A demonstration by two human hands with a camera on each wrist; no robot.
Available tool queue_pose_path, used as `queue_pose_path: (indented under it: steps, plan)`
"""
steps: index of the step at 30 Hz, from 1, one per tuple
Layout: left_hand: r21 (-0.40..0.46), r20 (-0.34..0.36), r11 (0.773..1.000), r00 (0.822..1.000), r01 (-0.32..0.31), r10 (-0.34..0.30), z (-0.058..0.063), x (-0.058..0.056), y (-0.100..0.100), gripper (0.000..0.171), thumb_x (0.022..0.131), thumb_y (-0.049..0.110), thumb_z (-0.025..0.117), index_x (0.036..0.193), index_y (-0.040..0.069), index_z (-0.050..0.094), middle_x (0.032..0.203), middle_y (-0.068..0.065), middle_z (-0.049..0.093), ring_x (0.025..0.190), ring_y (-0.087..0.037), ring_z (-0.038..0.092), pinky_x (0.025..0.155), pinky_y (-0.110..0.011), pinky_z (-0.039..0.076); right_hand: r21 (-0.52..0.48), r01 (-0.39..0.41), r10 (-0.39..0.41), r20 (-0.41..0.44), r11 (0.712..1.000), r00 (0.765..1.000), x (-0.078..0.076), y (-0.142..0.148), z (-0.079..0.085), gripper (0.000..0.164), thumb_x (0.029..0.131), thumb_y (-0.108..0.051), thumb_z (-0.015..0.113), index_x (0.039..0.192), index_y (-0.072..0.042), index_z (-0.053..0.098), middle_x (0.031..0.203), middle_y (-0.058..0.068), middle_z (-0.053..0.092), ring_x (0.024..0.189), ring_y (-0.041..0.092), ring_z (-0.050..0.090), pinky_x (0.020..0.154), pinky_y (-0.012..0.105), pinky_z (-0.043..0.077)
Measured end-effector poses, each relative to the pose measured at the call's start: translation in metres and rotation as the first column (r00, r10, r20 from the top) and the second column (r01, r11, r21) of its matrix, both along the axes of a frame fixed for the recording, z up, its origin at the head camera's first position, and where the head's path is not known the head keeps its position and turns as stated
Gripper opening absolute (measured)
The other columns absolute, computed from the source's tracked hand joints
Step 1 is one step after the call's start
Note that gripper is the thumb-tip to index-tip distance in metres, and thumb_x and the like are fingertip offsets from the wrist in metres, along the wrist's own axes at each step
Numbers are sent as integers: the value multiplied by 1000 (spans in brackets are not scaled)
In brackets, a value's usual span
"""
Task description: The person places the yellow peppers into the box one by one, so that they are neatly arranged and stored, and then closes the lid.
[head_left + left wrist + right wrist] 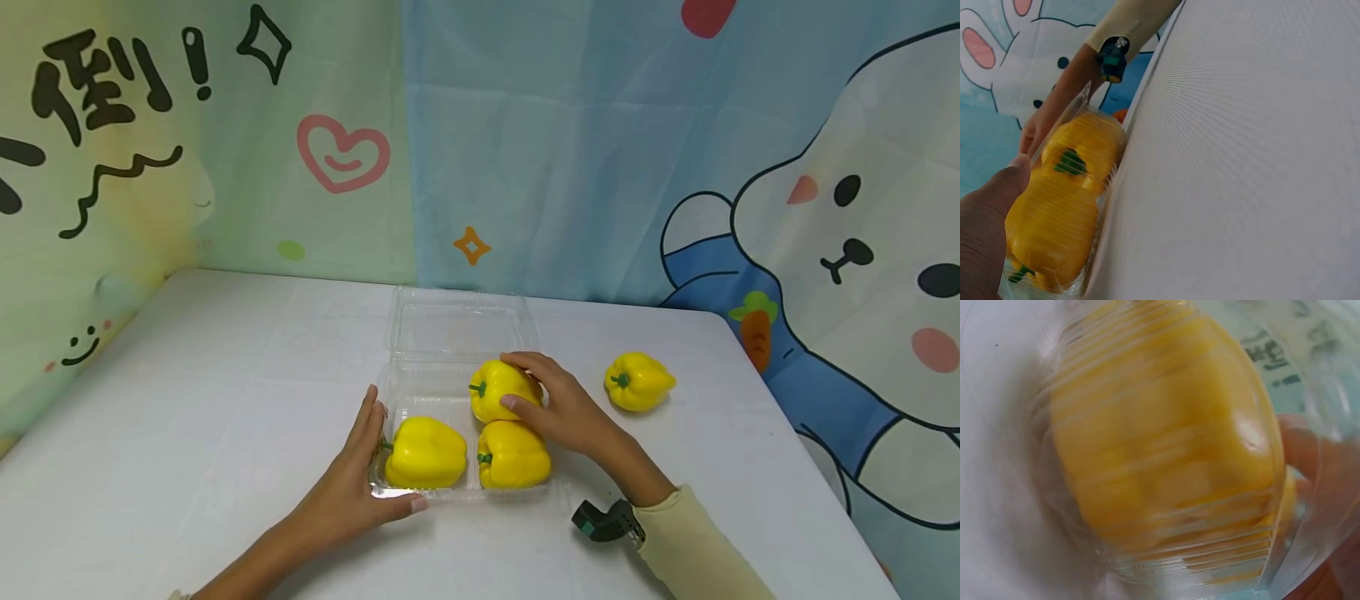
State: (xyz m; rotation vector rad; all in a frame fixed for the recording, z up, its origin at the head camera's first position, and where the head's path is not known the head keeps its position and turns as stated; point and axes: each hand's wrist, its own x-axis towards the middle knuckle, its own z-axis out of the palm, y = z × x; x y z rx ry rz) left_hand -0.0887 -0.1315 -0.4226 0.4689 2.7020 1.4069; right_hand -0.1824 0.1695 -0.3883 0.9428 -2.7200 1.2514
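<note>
Left hand point(352, 483) rests flat against the clear tray point(427, 392); right hand point(558, 408) grips one of three peppers point(501, 388) inside; a fourth pepper point(637, 381) lies right of it.

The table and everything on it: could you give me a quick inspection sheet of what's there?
Surface: white table, smooth, nothing spilled.
Job's things: clear box with lid open; three yellow peppers inside: back pepper, front left pepper, front right pepper. A fourth pepper lies on the table to the right.
Clutter: nothing seen.
Hands: left hand rests against the box's left edge; right hand grips the back pepper.
Cables: nothing seen; a small black device sits at the right wrist.
Surroundings: cartoon curtain behind the table.
</note>
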Motion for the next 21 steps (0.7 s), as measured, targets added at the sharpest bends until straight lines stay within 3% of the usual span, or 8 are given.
queue_pose_path:
  steps: [21]
  plan:
    - [8, -3, 1000, 1000, 5, -5, 0, 1, 0, 125, 70, 50, 84, 155, 1, 7, 160, 7, -16, 146, -28, 6, 111, -53, 20, 61, 13, -10, -45, 998, 999, 1, -2, -4, 46, 95, -26, 65, 136, -9, 57, 134, 6, 50, 126, 25, 46, 105, 46, 39]
